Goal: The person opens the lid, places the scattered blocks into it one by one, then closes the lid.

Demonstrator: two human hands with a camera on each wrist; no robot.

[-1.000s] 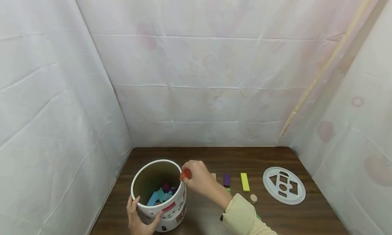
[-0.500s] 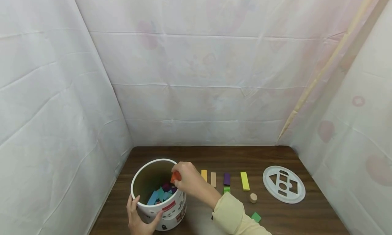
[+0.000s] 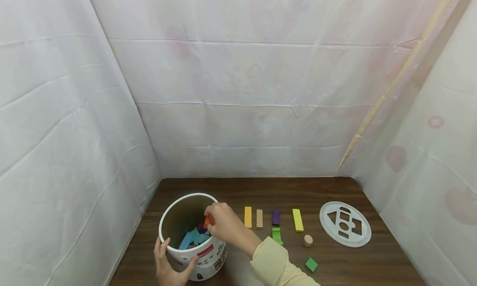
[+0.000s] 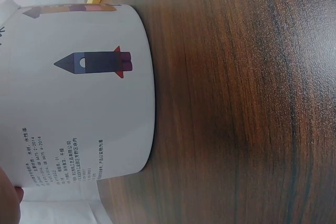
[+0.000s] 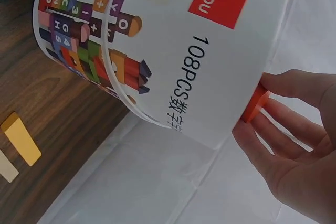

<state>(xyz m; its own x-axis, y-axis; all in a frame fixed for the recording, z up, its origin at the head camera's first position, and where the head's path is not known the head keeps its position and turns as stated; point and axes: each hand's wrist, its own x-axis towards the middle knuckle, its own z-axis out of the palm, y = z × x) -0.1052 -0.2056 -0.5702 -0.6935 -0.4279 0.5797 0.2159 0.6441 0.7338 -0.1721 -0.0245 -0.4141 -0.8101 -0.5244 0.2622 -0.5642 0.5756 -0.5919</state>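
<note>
A white printed bucket (image 3: 201,261) stands at the left of the table, its wall filling much of both wrist views. Blue, teal and purple blocks (image 3: 191,239) lie inside it. My left hand (image 3: 169,265) grips its near left side, fingers at the rim and thumb across the front. Just inside the right part of the rim, my right hand (image 3: 225,223) pinches an orange-red block (image 3: 208,221) between thumb and fingers. The right wrist view shows that block (image 5: 255,103) partly hidden behind the bucket wall.
Right of the bucket lie an orange block (image 3: 247,216), a tan block (image 3: 259,218), a purple block (image 3: 275,217), a yellow block (image 3: 297,220), a green notched block (image 3: 276,236), a wooden cylinder (image 3: 307,240) and a green block (image 3: 311,264). A lid with cut-outs (image 3: 328,226) lies far right.
My right hand has moved left and down over the rim, bringing the orange-red block from outside the bucket into its mouth. My left hand has stayed put.
</note>
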